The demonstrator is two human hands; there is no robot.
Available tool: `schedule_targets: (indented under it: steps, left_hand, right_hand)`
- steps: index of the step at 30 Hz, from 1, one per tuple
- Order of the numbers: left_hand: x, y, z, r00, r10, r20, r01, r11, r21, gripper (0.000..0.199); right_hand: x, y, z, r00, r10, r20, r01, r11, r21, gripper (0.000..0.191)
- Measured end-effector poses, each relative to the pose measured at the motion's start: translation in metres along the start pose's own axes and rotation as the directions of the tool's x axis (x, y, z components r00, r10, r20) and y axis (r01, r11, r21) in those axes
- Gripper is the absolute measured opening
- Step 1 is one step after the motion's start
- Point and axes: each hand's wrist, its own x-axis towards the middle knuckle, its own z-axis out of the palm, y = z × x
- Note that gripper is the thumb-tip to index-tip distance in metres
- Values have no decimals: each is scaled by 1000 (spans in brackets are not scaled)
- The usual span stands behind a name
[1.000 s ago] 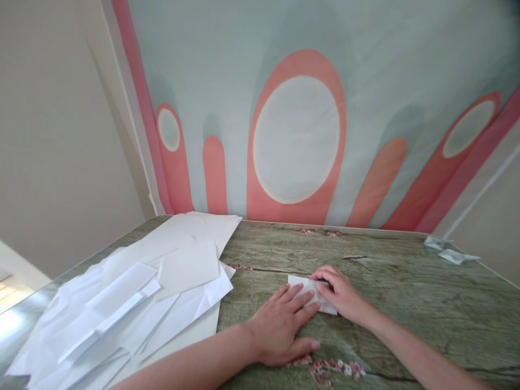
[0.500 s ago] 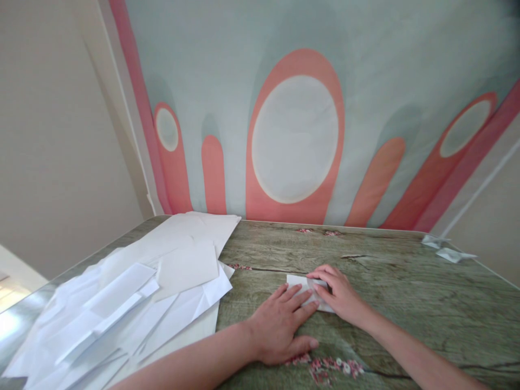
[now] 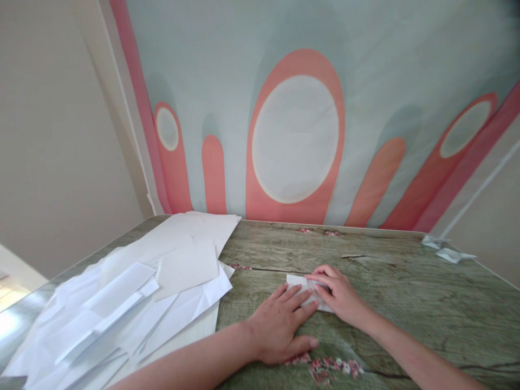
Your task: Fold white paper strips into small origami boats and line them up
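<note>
A small folded piece of white paper (image 3: 296,279) lies on the wooden-patterned tabletop in front of me. My left hand (image 3: 282,320) rests flat across its near left part, fingers spread and thumb out on the table. At the paper's right side, my right hand (image 3: 335,290) has its fingers curled, with the index finger and thumb on a folded flap. The fingers cover much of the paper, so its full shape is hidden.
To the left spreads a pile of white paper sheets (image 3: 189,268), some folded. Two small folded paper pieces (image 3: 455,255) sit at the far right edge. A wall covering with pink arches (image 3: 294,211) rises behind the table (image 3: 390,292).
The fingertips of my right hand have shifted slightly left, and the flap under them looks flatter. My left hand has stayed in place.
</note>
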Motion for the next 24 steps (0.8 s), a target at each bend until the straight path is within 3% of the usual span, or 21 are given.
schedule_targets:
  steps: [24]
  left_hand:
    - [1,-1,1,1000,5,-13,-5,1000,24,64]
  right_hand:
    - [0,1,2,1000,5,-25,-6,1000,-16,32]
